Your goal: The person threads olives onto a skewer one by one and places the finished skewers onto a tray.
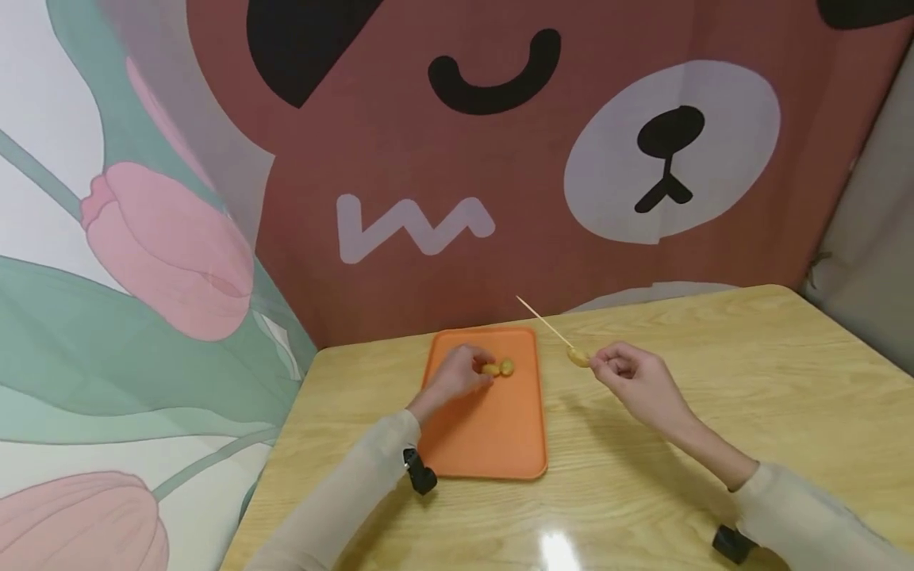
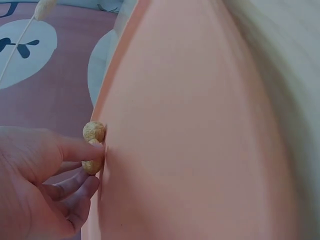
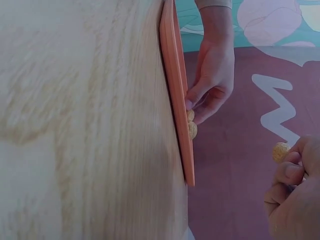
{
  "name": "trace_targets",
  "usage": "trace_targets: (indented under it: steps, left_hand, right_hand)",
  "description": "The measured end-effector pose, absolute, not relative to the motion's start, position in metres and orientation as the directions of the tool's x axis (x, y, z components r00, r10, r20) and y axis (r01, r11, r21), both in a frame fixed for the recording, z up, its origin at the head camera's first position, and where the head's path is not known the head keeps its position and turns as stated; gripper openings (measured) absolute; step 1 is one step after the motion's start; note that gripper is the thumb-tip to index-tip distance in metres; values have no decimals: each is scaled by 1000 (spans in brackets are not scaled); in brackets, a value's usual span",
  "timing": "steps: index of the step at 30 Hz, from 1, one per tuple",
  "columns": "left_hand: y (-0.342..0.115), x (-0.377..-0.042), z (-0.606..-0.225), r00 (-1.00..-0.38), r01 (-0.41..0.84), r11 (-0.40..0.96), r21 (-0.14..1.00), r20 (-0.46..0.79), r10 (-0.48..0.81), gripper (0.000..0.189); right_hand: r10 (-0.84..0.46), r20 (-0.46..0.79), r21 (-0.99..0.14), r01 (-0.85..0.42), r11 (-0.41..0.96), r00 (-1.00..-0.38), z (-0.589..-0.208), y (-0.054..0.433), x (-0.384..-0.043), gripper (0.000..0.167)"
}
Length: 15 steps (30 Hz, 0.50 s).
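Observation:
My right hand (image 1: 639,385) is raised off the table, right of the orange tray (image 1: 485,436), with thumb and fingertips pinching a tan, rough-skinned, peanut-like piece (image 1: 577,357). A thin wooden skewer (image 1: 544,320) runs from that piece up and to the left. Over the tray, my left hand (image 1: 457,376) has its thumb and fingers around another tan piece (image 2: 91,166), which its thumb partly covers. Right beside this one lies a similar tan piece (image 1: 507,367), seen also in the left wrist view as a rounded, textured lump (image 2: 94,131).
The tray lies on a light wooden table (image 1: 728,381), close to its back edge. Behind stands a wall covering (image 1: 400,151) with a large bear print, and a tulip print (image 1: 171,254) is on the left. Black wrist straps (image 1: 420,472) show below the sleeves.

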<state>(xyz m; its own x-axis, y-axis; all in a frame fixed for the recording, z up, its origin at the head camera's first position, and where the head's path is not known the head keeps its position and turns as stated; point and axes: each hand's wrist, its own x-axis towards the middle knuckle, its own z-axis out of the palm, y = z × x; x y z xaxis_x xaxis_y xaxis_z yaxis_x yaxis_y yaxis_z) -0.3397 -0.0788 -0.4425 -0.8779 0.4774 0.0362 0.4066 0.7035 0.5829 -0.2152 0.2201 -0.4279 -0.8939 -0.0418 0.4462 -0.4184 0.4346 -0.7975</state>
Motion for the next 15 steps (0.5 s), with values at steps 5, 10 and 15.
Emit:
trace_targets:
  steps: [5,10,15]
  left_hand:
    - [-84,-339,-444,-890,382,682,623,50,453,26]
    - [-89,-338,-442,-897,371,667,646,65,436,25]
    - [-90,-337,-438,-888,405,653,640,105,448,24]
  right_hand:
    - [-53,438,-796,-414,442,-897,-425,219,-219,4]
    - [-61,433,-796,-413,442,-899,-423,218,-219,6]
    - [-64,434,-801,-418,430,-899,-420,219,-215,9]
